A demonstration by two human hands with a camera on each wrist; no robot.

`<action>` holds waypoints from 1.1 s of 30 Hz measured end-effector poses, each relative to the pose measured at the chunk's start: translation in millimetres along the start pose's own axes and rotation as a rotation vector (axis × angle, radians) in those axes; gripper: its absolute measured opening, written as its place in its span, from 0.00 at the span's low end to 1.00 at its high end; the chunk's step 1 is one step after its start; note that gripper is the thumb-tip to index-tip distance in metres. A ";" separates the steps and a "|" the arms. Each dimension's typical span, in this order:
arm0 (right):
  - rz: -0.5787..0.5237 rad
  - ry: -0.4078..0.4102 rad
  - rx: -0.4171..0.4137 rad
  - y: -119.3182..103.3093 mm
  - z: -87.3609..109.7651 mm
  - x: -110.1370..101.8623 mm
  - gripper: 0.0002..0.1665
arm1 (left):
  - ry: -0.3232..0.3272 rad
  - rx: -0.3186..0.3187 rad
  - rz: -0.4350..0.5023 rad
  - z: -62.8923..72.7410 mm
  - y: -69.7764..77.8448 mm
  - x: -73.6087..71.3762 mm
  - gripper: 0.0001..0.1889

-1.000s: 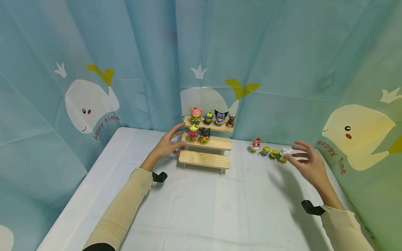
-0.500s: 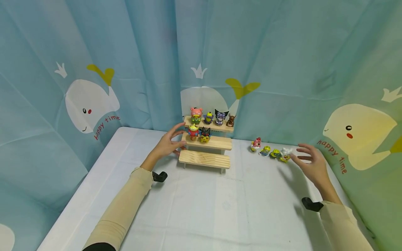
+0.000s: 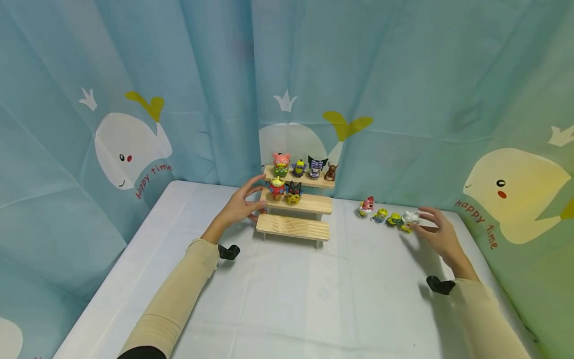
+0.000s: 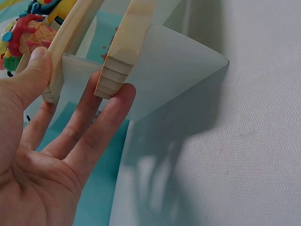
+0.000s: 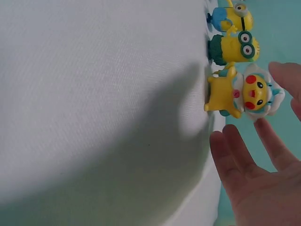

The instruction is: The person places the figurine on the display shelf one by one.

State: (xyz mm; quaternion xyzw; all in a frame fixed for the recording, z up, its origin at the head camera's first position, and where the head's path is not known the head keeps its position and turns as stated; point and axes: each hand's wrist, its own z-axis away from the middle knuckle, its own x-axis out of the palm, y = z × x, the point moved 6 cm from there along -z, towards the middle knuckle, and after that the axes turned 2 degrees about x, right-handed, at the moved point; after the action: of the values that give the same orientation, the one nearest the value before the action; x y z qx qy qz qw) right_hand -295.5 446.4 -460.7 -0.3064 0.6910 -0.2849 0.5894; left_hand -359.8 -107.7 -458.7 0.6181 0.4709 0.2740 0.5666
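Observation:
My left hand [image 3: 239,205] holds the left end of a three-step wooden display stand [image 3: 296,228]. In the left wrist view, its thumb lies against one plank [image 4: 73,40] and a fingertip touches the end of another plank [image 4: 123,56]. Spread around the white-hooded head of a yellow Pikachu figurine [image 5: 223,92], my right hand [image 3: 439,234] has its thumb on one side and fingers on the other. That figurine stands at the right end of a row, beside a Minion figurine with green goggles [image 5: 235,48].
A second Minion [image 3: 380,215] and a pink-and-white figurine [image 3: 366,206] continue the row. Several figurines, including a pink-hooded one [image 3: 281,164], stand on the top step. A red one [image 3: 277,188] and a black-eared one [image 3: 294,193] share the middle step. A blue curtain [image 3: 215,99] hangs behind the table.
My right hand first drew slightly away to the right of the Pikachu figurine, then came back left, close to its head. The left hand stays on the stand.

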 end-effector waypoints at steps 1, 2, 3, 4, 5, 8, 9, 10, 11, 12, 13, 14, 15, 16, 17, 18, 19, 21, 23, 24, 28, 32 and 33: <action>0.000 -0.008 0.005 0.9 -0.5 1.0 0.38 | 0.000 0.000 -0.001 -0.1 0.1 0.3 0.41; 0.003 -0.015 0.009 1.5 -1.0 2.0 0.38 | -0.002 0.001 -0.002 -0.2 0.3 0.7 0.41; 0.004 -0.019 0.012 2.0 -1.2 3.0 0.38 | -0.002 0.001 -0.002 -0.3 0.3 1.0 0.40; 0.006 -0.024 0.018 2.3 -1.9 4.3 0.38 | -0.001 0.001 -0.003 -0.2 0.2 0.9 0.40; 0.012 -0.027 0.025 2.3 -2.5 5.6 0.38 | -0.001 0.002 -0.004 -0.2 0.2 1.0 0.40; 0.013 -0.034 0.039 2.1 -3.7 8.8 0.37 | -0.002 0.006 -0.008 -0.6 0.0 1.1 0.40; 0.008 -0.037 0.044 1.9 -4.0 9.7 0.37 | -0.002 0.007 -0.008 -0.7 0.0 1.0 0.40; 0.009 -0.038 0.051 2.1 -4.5 10.4 0.37 | -0.002 0.007 -0.009 -0.7 -0.1 1.0 0.40; 0.014 -0.040 0.055 1.9 -4.9 10.9 0.36 | -0.002 0.007 -0.011 -0.7 0.0 0.9 0.41; 0.017 -0.042 0.059 2.2 -5.5 11.1 0.36 | -0.001 0.006 -0.011 -0.6 -0.1 0.8 0.41; 0.026 -0.044 0.064 2.4 -5.9 11.4 0.36 | -0.001 0.005 -0.011 -0.4 0.0 0.8 0.41; 0.035 -0.045 0.070 2.9 -6.5 11.4 0.35 | -0.002 0.005 -0.013 -0.3 0.2 0.8 0.41; 0.043 -0.047 0.076 3.5 -6.8 11.5 0.35 | -0.002 0.004 -0.013 -0.3 0.1 0.7 0.40; 0.053 -0.048 0.087 4.1 -7.1 11.7 0.35 | -0.003 0.003 -0.012 -0.2 0.2 0.7 0.40; 0.059 -0.051 0.092 4.3 -7.2 11.9 0.34 | -0.004 0.002 -0.012 -0.3 -0.1 0.6 0.40; 0.062 -0.055 0.098 4.8 -7.4 12.2 0.34 | -0.004 0.002 -0.011 -0.3 -0.2 0.6 0.40; 0.064 -0.059 0.103 5.1 -7.3 12.5 0.34 | -0.005 0.001 -0.011 -0.4 -0.3 0.6 0.40; 0.060 -0.062 0.111 5.6 -7.2 13.1 0.34 | -0.003 0.000 -0.009 -0.5 -0.7 0.6 0.40; 0.051 -0.063 0.111 5.8 -7.0 13.7 0.34 | -0.004 -0.001 -0.004 -0.2 -0.1 0.8 0.41; 0.047 -0.061 0.111 5.9 -6.9 13.9 0.34 | -0.002 -0.001 0.000 0.1 0.5 1.0 0.41; 0.038 -0.049 0.103 5.7 -6.3 14.5 0.33 | -0.005 0.005 0.003 0.5 1.5 1.3 0.41; 0.057 -0.033 0.095 5.4 -5.5 13.9 0.33 | -0.005 0.008 0.000 0.3 1.6 1.3 0.40; 0.064 -0.030 0.094 5.2 -5.3 13.8 0.33 | -0.008 0.010 -0.002 0.2 1.7 1.3 0.40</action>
State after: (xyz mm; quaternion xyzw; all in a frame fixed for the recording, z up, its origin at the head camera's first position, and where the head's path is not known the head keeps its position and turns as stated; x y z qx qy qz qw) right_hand -302.9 439.5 -472.7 -0.2605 0.6775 -0.2937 0.6220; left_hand -358.7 -106.5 -457.4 0.6216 0.4706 0.2688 0.5656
